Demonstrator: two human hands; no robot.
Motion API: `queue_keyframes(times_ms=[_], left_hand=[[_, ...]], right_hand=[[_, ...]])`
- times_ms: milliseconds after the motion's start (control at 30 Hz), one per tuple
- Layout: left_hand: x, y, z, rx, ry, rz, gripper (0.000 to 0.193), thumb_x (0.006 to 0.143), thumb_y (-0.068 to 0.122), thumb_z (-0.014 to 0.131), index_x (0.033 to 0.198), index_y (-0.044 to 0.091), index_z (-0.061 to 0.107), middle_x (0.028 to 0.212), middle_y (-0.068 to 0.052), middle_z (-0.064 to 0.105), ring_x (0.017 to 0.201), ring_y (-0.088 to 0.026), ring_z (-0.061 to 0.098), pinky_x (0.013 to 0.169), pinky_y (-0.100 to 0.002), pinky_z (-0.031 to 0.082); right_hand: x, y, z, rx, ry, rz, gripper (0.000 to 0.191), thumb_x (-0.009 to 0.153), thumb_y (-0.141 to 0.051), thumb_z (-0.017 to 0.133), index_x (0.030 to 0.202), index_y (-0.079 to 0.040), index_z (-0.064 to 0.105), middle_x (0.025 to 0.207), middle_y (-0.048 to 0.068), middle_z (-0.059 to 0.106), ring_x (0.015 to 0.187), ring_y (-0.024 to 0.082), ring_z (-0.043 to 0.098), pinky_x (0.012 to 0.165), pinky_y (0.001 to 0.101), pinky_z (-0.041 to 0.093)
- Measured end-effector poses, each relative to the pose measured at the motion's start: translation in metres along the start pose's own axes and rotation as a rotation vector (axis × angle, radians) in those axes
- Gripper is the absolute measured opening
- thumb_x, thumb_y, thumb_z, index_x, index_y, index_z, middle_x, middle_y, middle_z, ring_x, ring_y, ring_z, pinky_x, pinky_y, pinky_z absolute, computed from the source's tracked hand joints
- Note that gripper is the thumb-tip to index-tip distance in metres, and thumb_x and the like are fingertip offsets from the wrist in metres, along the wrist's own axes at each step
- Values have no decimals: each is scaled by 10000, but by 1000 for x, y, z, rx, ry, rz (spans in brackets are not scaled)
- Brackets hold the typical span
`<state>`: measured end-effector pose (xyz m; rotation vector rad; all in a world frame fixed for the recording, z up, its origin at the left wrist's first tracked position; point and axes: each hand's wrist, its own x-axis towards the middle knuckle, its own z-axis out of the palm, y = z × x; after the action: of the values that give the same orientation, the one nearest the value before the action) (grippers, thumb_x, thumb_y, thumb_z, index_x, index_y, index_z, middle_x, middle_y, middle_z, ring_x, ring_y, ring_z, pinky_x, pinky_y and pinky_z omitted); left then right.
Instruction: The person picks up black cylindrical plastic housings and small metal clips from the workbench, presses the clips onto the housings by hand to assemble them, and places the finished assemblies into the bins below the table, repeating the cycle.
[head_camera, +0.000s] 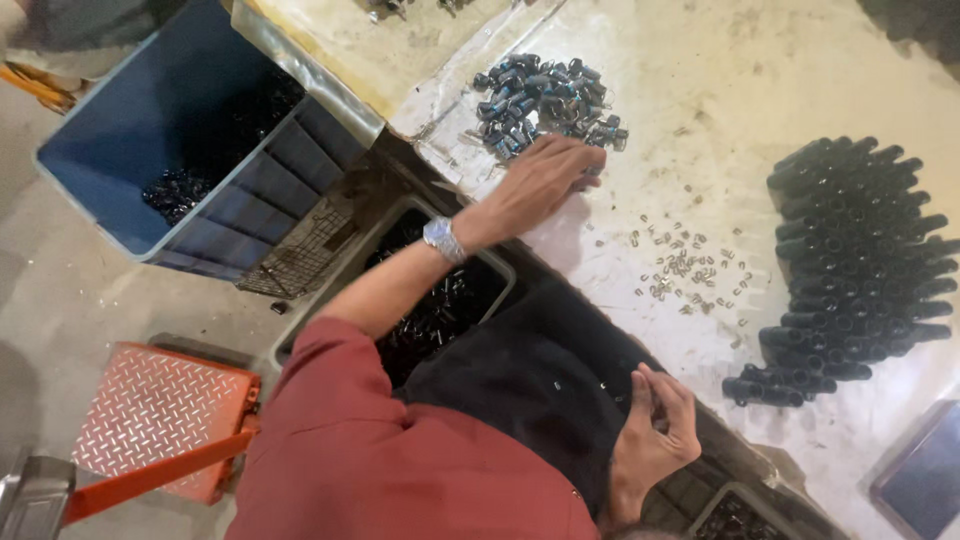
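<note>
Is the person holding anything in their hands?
It cannot be told. The left hand reaches into the pile of small dark parts; the right hand has curled fingers.

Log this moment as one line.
left hand: reaching into small-parts pile | right hand: curled near lap, contents unclear | clips, black tubes on table

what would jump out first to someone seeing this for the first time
Probably the big stack of black tubes lying side by side at the right of the white table, then the left hand stretched out to the heap of small dark cylindrical parts at the top, fingers at its edge. Between them lie scattered tiny metal clips, and the right hand is curled near the table's lower edge.
</note>
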<state>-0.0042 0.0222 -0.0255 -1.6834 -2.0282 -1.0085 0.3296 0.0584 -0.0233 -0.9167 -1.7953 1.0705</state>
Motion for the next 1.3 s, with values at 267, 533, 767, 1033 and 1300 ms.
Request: queue_keyframes(times_ms=[267, 533, 767, 1033, 1300], left_hand=[[-28, 113, 27, -1239, 187, -735, 303, 1060, 202, 643, 1296, 13, 670, 944, -21, 697, 828, -66, 634, 764, -257, 576], [-42, 169, 17, -1671, -150, -850, 355, 995, 203, 700, 1287, 3, 665, 854, -26, 703, 698, -64, 607, 618, -233, 507], [-59, 178, 13, -1752, -172, -1022, 228, 970, 225, 777, 969, 15, 686, 792, -47, 692, 608, -72, 590, 523, -240, 476], [-63, 174, -7, -1376, -219, -647, 256, 926, 278, 759, 1003, 35, 738, 884, 11, 748, 702, -40, 639, 587, -226, 515], [-55, 155, -19, -1114, -453, -516, 401, 887, 319, 804, 1133, 43, 649, 961, -30, 742, 830, -106, 687, 695, -263, 548]], right_hand=[[28, -8, 9, 247, -150, 73, 142, 969, 47, 747, 1102, 22, 703, 1041, 81, 720, 967, 109, 682, 915, 235, 561], [45, -19, 9, 241, -97, -136, 78, 1036, 73, 700, 1102, 51, 667, 1176, 125, 679, 969, 134, 668, 820, 242, 568], [30, -23, 8, 281, -115, -77, 88, 1055, 44, 694, 1126, 30, 645, 1191, 100, 678, 957, 128, 696, 815, 243, 609], [31, -17, -17, 295, -245, 189, 152, 980, 26, 732, 1110, -14, 664, 1044, 105, 714, 844, 106, 669, 692, 198, 511], [16, 5, -22, 464, -275, 392, 173, 1051, -55, 672, 1166, 72, 657, 859, 46, 641, 651, 65, 516, 559, 192, 386]])
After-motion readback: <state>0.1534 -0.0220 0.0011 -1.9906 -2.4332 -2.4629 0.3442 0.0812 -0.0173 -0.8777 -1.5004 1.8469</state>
